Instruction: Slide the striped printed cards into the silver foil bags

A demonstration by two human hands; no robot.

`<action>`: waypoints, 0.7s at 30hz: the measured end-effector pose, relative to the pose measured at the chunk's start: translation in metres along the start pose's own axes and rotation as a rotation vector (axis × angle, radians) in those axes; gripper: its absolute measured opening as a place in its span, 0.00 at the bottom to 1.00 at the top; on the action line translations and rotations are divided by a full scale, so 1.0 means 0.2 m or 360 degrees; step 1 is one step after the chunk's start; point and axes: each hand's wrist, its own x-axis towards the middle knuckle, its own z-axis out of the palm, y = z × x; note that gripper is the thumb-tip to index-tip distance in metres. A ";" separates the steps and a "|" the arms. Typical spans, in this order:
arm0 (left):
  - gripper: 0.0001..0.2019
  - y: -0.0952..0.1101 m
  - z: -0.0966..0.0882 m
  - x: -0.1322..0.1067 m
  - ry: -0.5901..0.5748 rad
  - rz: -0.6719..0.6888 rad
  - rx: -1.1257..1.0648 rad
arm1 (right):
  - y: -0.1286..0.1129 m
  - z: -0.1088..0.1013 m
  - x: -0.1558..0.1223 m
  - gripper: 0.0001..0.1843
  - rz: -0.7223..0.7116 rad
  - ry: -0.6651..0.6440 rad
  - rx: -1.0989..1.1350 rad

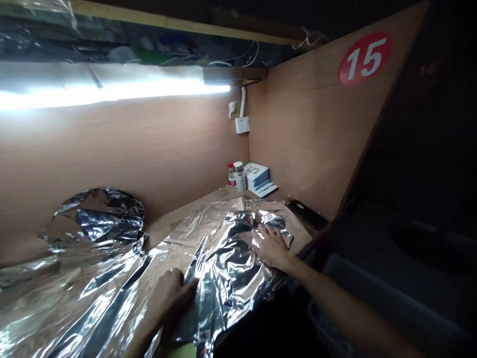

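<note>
Writing first. Right partition (313, 119): red oval sticker (365, 58), white numeral "15". On a dark panel beyond it, a faint "16" (428, 68). Booklet stack (258, 175) in the far corner: top cover white with green, large lettering, not clearly legible. Bottle (231, 178) beside it has a red cap and red label, wording too small to read. Small print on the near end of the silver foil bag (238, 268), also unreadable.

The foil bag lies crinkled on the counter, between and under the hands. Right hand (270, 246) flat on its upper part, fingers spread, grip released. Left hand (169, 293) at its left edge, thumb against the foil; cannot tell whether this grip is clenched on it.

Counter (186, 210): tan, a bare strip along the back wall (167, 144); more reflective film (93, 293) covers the left. A rounded foil piece (100, 216) stands against the back wall. Silver-lidded flask (239, 178) next to the bottle; flat black object (307, 214) by the right partition.

Room: brown-panelled booth, lit tube (149, 93) along the back, white socket (242, 125) in the corner, cluttered shelf (167, 21) overhead. Right side dark.
</note>
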 end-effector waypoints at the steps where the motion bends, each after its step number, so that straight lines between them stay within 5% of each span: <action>1: 0.29 -0.02 -0.04 0.01 -0.0117 -0.0020 -0.0057 | -0.02 0.01 -0.01 0.36 0.0016 -0.0033 -0.0014; 5: 0.28 0.00 -0.20 -0.01 -0.0277 0.0100 -0.0305 | -0.10 0.02 -0.06 0.39 -0.0036 0.0115 0.0001; 10: 0.20 0.36 -0.34 -0.12 -0.0301 0.0574 -0.0807 | -0.21 0.09 -0.12 0.37 -0.0266 -0.0021 0.0118; 15: 0.23 0.66 -0.16 -0.13 -0.0485 0.0903 -0.0356 | -0.14 0.11 -0.11 0.28 -0.0184 0.0087 0.0420; 18: 0.28 0.66 0.02 -0.11 -0.0575 0.0931 -0.0185 | -0.10 0.03 -0.12 0.26 -0.0178 0.0329 0.0671; 21: 0.27 0.59 0.13 -0.12 -0.0462 0.1062 -0.0157 | -0.13 -0.08 -0.18 0.25 -0.0486 0.0337 0.0695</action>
